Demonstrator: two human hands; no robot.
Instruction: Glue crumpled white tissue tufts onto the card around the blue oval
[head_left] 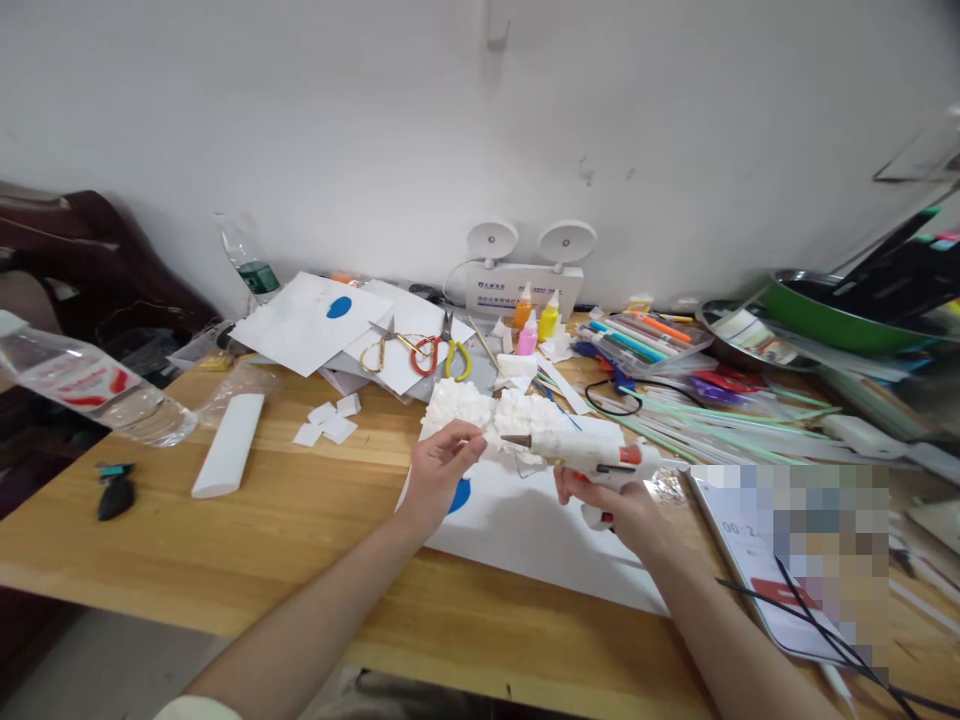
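Note:
My right hand grips a white glue gun with a red trigger, its metal nozzle pointing left. The nozzle tip is close to my left hand, whose fingers pinch a small white piece at the edge of a fluffy white paper craft. The craft lies on a white sheet with a blue spot, on the wooden table.
Scissors, stacked white paper, small paint bottles, a marker box, straws and a black cord lie behind. A plastic bottle lies at left, a white strip nearby, a green pan and a tablet at right.

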